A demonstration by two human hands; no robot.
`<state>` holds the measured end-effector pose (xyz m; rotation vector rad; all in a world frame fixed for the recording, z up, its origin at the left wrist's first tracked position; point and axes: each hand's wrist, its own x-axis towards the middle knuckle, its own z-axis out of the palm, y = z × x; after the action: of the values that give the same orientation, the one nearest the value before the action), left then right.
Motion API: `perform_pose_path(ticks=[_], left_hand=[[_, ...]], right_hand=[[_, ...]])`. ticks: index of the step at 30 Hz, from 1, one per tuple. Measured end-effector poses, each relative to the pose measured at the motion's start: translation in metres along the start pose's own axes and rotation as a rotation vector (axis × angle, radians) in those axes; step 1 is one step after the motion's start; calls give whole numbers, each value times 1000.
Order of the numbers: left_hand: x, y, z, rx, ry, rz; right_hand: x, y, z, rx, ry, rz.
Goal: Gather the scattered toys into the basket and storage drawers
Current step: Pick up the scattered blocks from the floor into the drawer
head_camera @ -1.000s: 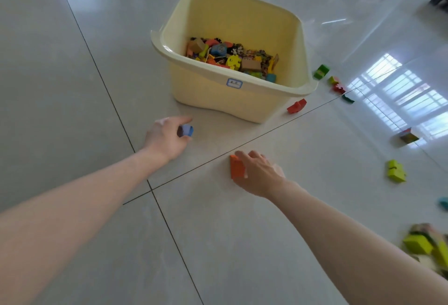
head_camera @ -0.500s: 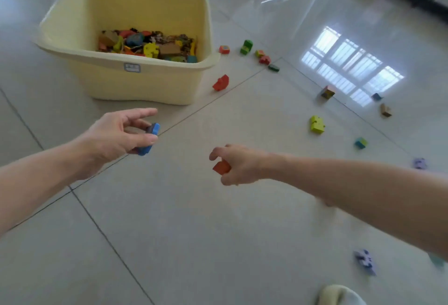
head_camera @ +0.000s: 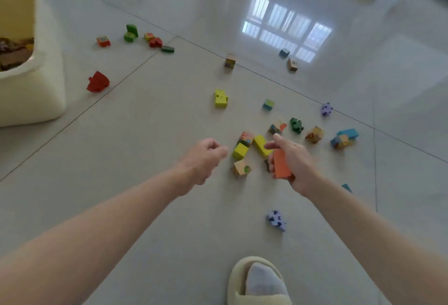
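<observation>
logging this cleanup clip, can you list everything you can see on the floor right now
basket: 1, pale yellow, far left, toys inside
red toy: 1, red, floor beside the basket
far blocks: about 5, green, red, orange, top left
yellow toy: 1, yellow, floor centre
block pile: several, mixed colours, ahead of the hands
purple toys: 2, lilac, one near, one far right
slipper: 1, cream, grey sock in it, bottom edge
orange block: 1, orange, held in right hand
left hand: curled, contents hidden
right hand: grips orange block
</observation>
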<state>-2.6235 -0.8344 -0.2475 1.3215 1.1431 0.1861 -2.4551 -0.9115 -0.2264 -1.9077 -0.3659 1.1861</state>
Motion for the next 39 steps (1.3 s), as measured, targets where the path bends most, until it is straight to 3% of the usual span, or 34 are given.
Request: perform_pose_path(ticks=[2, 4, 10, 16, 19, 21, 24, 27, 29, 33, 35, 39], left_hand=[[18, -16, 33, 404, 111, 112], [28, -24, 57, 665, 173, 199], [49, -47, 80, 840, 275, 212], [53, -57, 71, 454, 230, 171], [42, -42, 68, -316, 159, 33], [35, -34, 61, -668, 111, -51], [24, -29, 47, -864, 88, -67], [12, -30, 33, -934, 90, -86], [4, -32, 20, -966, 113, -79], [-13, -38, -20, -1114, 224, -63], [-20, -44, -43, -1211, 328, -116], [-33, -46, -113, -1332, 580, -187]], right_hand=[[3, 23, -13, 77, 24, 60], [5, 43, -23, 86, 15, 99], [7, 77, -40, -62, -4, 130], [10, 82, -37, -351, 35, -17], [15, 83, -35, -683, 37, -76], [16, 86, -33, -1036, -7, -63], [10, 98, -24, -1236, -98, -4], [1, 109, -17, -1312, -110, -115], [-2, 107, -11, -1156, -103, -139], [-13, 74, 38, -152, -260, 167], [-20, 54, 72, 194, -341, 329], [-28, -3, 150, 392, -481, 444]])
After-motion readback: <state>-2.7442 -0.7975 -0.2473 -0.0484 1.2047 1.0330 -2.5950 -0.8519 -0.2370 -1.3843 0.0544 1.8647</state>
